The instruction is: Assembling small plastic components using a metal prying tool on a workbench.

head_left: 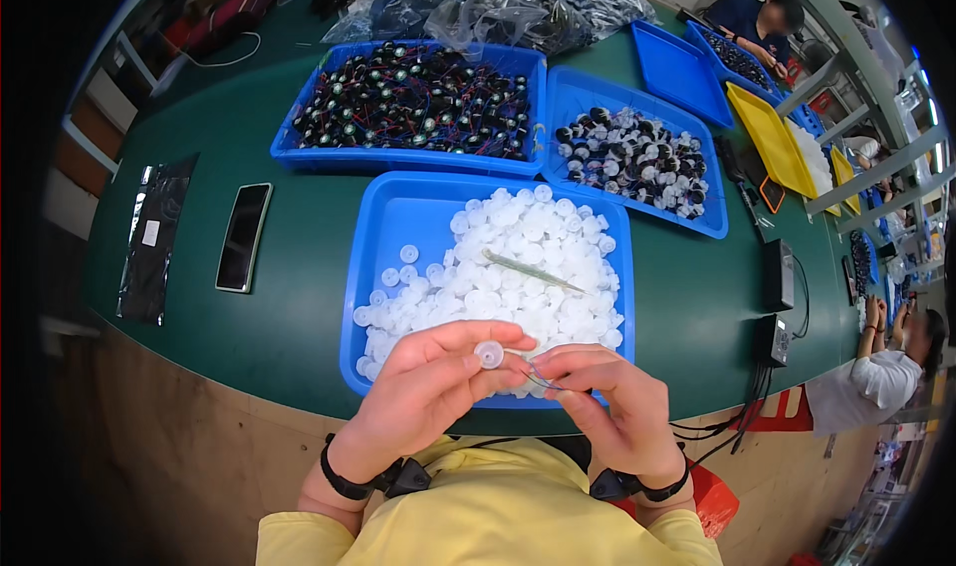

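Between the thumb and fingers of my left hand [433,372] is a small round translucent plastic cap [488,355], its ring-shaped face turned up. My right hand [622,402] is close beside it, thumb and fingertips pinched on thin dark wires [538,375]. The wires stretch toward my left fingertips; whether they pass into the cap I cannot tell. Both hands are over the near edge of a blue tray [398,196], which holds a heap of similar whitish caps [543,227]. A thin greenish strip [533,270] lies across that heap.
Behind stand a blue bin [284,150] of black wired parts and a blue tray [712,218] of black parts with white caps. A phone [244,237] and black plastic bag [154,237] lie left. Black boxes [777,275] with cables stand right. Other people work at far right.
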Demonstrator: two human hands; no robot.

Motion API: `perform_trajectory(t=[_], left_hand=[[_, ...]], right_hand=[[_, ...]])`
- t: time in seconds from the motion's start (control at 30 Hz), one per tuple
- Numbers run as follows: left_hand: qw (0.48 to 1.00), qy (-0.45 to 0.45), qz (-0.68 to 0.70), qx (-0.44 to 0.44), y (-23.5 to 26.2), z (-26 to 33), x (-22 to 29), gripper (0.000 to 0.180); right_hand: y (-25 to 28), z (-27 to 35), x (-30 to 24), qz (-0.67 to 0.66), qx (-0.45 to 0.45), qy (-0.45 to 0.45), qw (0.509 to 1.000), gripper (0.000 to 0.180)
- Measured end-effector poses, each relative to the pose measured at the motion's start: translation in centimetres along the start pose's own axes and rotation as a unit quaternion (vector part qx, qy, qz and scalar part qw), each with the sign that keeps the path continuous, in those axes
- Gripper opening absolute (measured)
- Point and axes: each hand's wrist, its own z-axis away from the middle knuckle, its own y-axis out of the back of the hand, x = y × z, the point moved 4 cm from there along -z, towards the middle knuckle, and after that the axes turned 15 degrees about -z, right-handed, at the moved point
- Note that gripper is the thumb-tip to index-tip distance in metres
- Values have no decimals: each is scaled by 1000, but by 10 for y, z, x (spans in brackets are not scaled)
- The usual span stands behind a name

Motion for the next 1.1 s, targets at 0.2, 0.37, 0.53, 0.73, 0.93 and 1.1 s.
perform_trajectory(t=[0.2,0.37,0.53,0.73,0.93,1.1], left_hand=[[999,-44,5,-9,-1,7,6,23],[986,-110,45,-121,3,8,5,22],[980,-166,40,-100,4,3,3,24],[992,-91,28,-78,6,4,4,32],[992,-59,34,-110,3,3,1,34],[990,-87,12,-115,8,1,-5,35]], right_hand=[[1,8,-11,-178,25,-37,983,18],[3,6,-9,-116,-7,6,993,17],[-5,-7,-24,26,-7,29,999,13],[-12,-20,-27,87,-20,74,993,14],[-11,-22,-23,79,16,33,996,10],[-12,-22,-20,78,37,26,996,10]])
